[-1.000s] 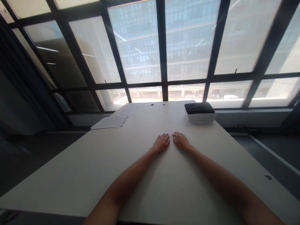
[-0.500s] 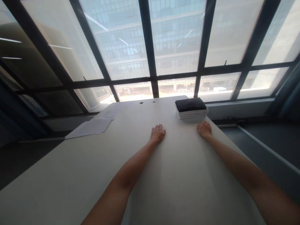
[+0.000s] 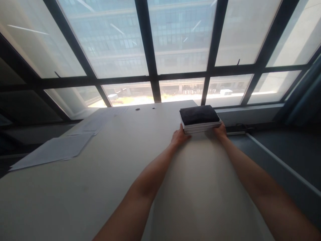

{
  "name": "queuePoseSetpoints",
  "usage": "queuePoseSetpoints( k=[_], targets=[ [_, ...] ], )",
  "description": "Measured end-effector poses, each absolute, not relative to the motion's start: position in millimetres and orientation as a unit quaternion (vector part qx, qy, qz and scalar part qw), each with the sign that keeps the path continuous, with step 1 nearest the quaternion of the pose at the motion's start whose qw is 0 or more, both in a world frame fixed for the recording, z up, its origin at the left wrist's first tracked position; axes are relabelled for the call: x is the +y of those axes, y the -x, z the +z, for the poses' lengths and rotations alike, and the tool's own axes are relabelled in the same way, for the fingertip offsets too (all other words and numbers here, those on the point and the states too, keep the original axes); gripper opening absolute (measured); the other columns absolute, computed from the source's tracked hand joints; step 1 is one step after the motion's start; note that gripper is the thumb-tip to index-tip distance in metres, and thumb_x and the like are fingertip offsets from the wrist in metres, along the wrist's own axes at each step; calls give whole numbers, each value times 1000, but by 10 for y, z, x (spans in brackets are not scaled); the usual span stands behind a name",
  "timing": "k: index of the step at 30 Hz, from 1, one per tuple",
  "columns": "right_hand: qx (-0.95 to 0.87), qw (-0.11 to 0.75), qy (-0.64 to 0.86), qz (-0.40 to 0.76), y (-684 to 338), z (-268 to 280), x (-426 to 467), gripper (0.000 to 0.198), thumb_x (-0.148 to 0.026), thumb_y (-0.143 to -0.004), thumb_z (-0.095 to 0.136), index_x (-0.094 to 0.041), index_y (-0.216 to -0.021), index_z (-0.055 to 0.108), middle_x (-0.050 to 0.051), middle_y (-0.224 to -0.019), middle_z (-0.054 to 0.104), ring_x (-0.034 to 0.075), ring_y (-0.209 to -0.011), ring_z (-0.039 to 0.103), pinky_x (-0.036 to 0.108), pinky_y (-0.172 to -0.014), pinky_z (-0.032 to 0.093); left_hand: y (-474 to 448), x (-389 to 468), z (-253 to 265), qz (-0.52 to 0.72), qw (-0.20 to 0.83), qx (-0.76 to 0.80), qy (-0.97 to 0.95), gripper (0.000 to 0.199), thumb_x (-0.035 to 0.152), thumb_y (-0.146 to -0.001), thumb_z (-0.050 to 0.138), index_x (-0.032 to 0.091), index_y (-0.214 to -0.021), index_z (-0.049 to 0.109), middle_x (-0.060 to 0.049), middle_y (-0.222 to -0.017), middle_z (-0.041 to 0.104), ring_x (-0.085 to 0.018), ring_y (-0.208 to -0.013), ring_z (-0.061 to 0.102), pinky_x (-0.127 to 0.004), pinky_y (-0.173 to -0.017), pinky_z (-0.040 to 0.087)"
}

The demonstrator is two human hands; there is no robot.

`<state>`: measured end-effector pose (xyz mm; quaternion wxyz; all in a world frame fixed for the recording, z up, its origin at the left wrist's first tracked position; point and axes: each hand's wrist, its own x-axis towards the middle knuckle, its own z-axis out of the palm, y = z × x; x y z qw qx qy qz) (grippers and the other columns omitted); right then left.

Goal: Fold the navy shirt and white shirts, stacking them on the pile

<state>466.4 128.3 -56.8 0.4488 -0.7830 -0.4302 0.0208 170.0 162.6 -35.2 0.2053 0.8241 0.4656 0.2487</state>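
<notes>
The black-topped white stack [image 3: 200,115] is by the right side of the white table [image 3: 117,167]. The left hand [image 3: 179,136] and right hand [image 3: 220,131] touch its two near corners; I can't tell if they squeeze.

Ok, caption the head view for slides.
Left hand and right hand hold a dark-topped stack at a white table.

Legible text: none. Paper sheets [image 3: 52,150] on the desk [image 3: 112,160], left of frame: any print too faint to read. Dark-topped stack [image 3: 199,114], right of centre: no lettering or label readable. Building facade [image 3: 180,36] behind the window [image 3: 146,40], upper centre: no sign or number readable.
</notes>
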Motion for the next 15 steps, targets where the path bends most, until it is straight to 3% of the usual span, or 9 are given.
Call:
queuePoseSetpoints(
  k=[5,9,12,15],
  targets=[
    [-447,520,723,83,-4588,-499,1207,53,-26,-75,63,-14,-126,56,14,-117,71,24,-106,66,35,-89,52,-1790,1708,-316,303,277,504,-760,81,57,-81,76,22,-143,38,-16,-126,70,-33,-116,66,-39,-93,50],
    [-497,568,641,141,-4349,-433,1020,44,-31,-75,65,-15,-116,61,13,-111,73,26,-102,67,38,-87,54,-1577,1528,-301,362,317,476,-736,59,47,-91,67,19,-139,45,-14,-127,70,-28,-116,66,-37,-94,52],
    [-548,558,606,149,-4069,-363,886,31,-30,-71,65,-16,-98,66,11,-98,74,29,-95,68,44,-84,55,-1179,1213,-312,356,304,449,-761,49,37,-91,64,17,-134,52,-12,-125,71,-27,-112,67,-36,-94,53],
    [-598,547,571,130,-3633,-203,774,21,-25,-69,59,-17,-87,66,10,-89,73,28,-88,67,43,-82,55,-588,790,-314,300,257,455,-798,43,43,-91,62,17,-125,61,-12,-112,74,-28,-101,70,-37,-88,55]
  ],
)
